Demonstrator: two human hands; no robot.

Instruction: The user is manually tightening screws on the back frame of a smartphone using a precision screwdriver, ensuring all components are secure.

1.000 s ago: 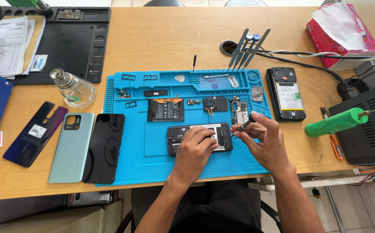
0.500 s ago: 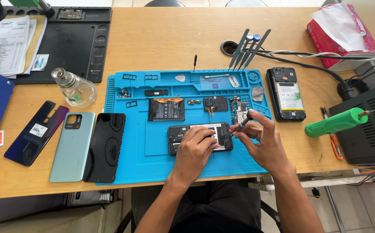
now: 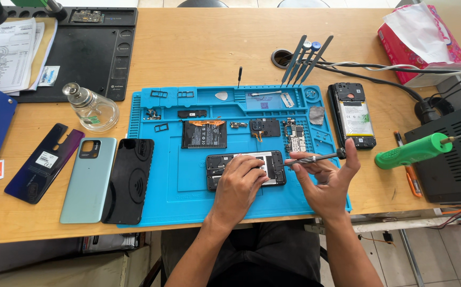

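At the far left of the desk lie a stack of printed papers and a black work mat. A small glass bottle stands below the mat, and three phone back covers lie side by side nearer the front edge: a dark purple one, a pale green one and a black one.

On the blue repair mat a removed battery and small boards lie above the opened phone. The left hand lies flat over the middle of that phone, fingers together, pinning it to the mat without gripping. The right hand is closed on a slim screwdriver, held almost level with its tip at the phone's right end.

This looks like the screw stage of a teardown or reassembly, at the frame's right end; which of the two cannot be told. The next move calls for seating the tip squarely in a tiny screw head while the left hand keeps the phone from sliding.

Further right lie a second open phone, a green-handled iron and a red tissue pack.
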